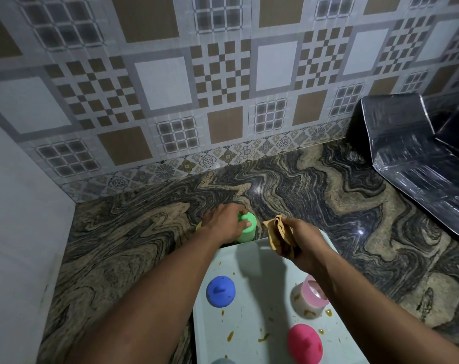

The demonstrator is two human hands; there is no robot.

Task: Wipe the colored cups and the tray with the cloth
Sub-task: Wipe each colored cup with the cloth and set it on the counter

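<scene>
So the green cup (248, 232) stands on end, long axis straight up, on the granite counter (133, 240) just past the far edge of the tray (252, 311). The left hand (223, 223) has its fingers curled round the cup's upper part. The right hand (305, 248) hangs over the tray's far edge, pinching a bunched tan cloth (277, 233) that sits just to the cup's right, close but not touching. My guess is the cloth only needs a short sideways hop left to meet it.

On the tray are a blue cup (220, 291) near the left side, a smeared pale pink cup (311, 298) at the right, and a hot pink cup (304, 342) nearer the person, with brownish spots around them. No brands or writing I can read anywhere.
</scene>
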